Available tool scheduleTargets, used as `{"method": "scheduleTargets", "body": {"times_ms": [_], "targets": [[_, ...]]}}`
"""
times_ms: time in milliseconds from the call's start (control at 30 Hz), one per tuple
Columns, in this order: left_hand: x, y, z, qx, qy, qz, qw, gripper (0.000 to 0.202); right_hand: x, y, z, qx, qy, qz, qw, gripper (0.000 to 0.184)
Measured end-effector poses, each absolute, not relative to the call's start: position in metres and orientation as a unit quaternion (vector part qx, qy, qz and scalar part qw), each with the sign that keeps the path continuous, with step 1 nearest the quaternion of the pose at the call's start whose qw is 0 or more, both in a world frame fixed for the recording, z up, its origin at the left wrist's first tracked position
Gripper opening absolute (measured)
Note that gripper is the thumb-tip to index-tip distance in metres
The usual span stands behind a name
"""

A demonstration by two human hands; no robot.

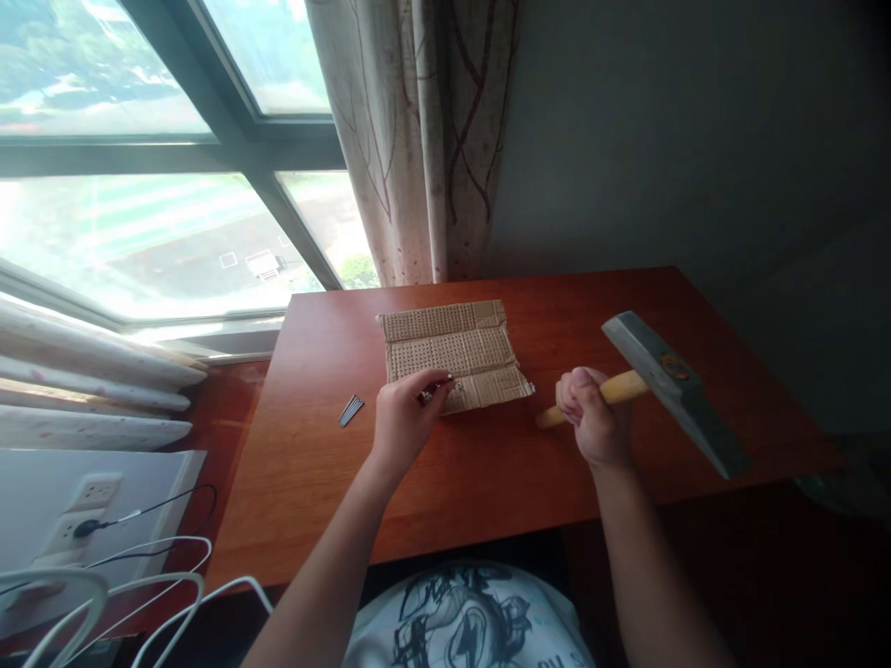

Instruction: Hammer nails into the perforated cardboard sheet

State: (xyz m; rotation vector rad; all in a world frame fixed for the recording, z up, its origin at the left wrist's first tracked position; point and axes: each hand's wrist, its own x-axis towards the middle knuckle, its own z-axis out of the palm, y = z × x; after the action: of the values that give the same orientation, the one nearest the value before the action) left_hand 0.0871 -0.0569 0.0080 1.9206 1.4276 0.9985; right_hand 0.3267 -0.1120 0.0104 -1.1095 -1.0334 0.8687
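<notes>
Gripping the hammer [668, 378] by its handle, the right hand [591, 415] held it over the table [480, 482]; the left hand [409, 413], fingertips pinched together, was at the perforated cardboard [449, 353], any contents unclear; nails [352, 410] lay left.

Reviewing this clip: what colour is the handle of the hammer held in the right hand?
Light yellowish-brown; the hammer handle shows best in the head view.

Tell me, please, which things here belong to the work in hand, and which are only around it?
Likely for the work:
- wooden-handled hammer, in the right hand
- perforated cardboard, at the left hand
- thin metal nails, apparently, on the wooden table

Likely only around:
- black plug in the wall socket
- printed curtain
</notes>
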Motion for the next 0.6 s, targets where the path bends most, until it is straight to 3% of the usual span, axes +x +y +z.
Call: {"method": "scheduleTargets", "body": {"times_ms": [600], "targets": [[0.0889, -0.0568, 0.0102, 0.746, 0.522, 0.348, 0.224, 0.009, 0.3261, -0.1127, 0.0109, -0.496, -0.452, 0.387, 0.633, 0.051]]}}
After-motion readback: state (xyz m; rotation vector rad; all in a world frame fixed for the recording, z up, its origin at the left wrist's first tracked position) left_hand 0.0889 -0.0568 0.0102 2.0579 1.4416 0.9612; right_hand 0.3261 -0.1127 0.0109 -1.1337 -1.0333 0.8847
